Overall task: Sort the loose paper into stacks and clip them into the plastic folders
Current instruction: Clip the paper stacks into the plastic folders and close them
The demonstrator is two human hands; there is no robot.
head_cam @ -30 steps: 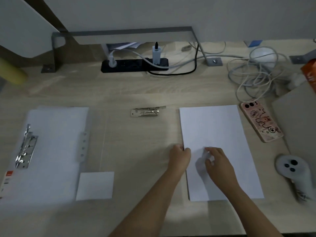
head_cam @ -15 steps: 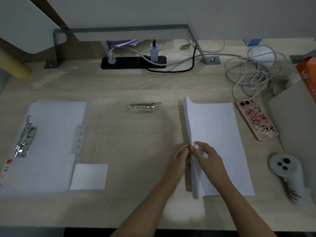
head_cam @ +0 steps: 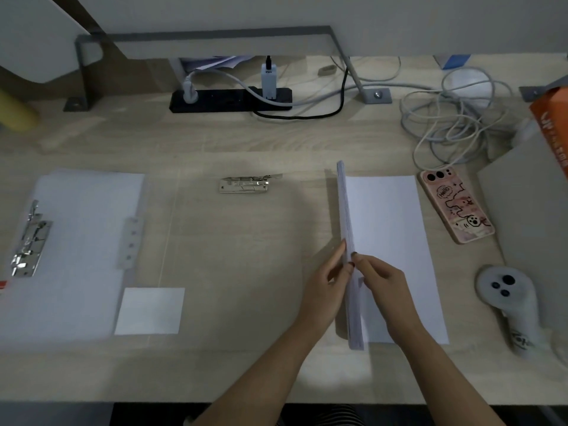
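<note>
A bundle of white sheets (head_cam: 345, 210) stands on its long edge right of the desk's middle, lifted off the paper stack (head_cam: 390, 241) that lies flat beneath it. My left hand (head_cam: 325, 287) presses against the bundle's left face. My right hand (head_cam: 379, 278) pinches the bundle from the right. A clear plastic folder (head_cam: 76, 253) lies open at the left, with a metal clip (head_cam: 29, 241) near its left edge and a small white card (head_cam: 150, 310) at its lower right. A second clear folder, barely visible, lies mid-desk with a loose-looking metal clip (head_cam: 244, 184) at its top.
A phone in a pink case (head_cam: 456, 207) lies right of the stack. A white controller (head_cam: 507, 302) rests near the front right. Grey board (head_cam: 528, 210), an orange box (head_cam: 553, 127), tangled cables (head_cam: 455, 118) and a power strip (head_cam: 230, 99) fill the back and right.
Both hands took hold of the stack's left edge and raised a bundle of sheets from flat to standing on edge. The view shifted slightly.
</note>
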